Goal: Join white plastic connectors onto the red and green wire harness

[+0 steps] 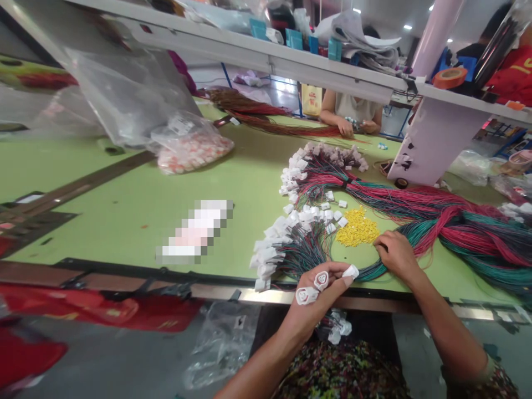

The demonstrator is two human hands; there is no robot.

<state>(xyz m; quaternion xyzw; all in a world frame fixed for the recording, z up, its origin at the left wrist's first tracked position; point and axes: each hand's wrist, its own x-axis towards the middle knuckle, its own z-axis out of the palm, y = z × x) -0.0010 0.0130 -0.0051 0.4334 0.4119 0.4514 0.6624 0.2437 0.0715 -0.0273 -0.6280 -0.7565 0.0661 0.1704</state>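
Note:
Several white plastic connectors [306, 295] sit in my left hand [318, 310] at the table's front edge; one is pinched between thumb and fingertips, the others rest against the back of the fingers. Curled fingers of my right hand [397, 254] touch the right edge of a pile of small yellow pieces [357, 228]. Whatever those fingertips grip is too small to make out. Beside my left hand lies a bundle of dark wires [305, 249] ending in white connectors. Behind the yellow pile stretches a second bundle of red, green and black wires [386, 195], tied with a black band.
A clear bag of orange-and-white parts [195, 149] lies at the back left of the green table [245, 183]. A pixelated patch [195, 233] covers something nearer. Overhead runs a loaded white shelf [257, 58]. Across the table, another person's hands [353, 126] handle small parts.

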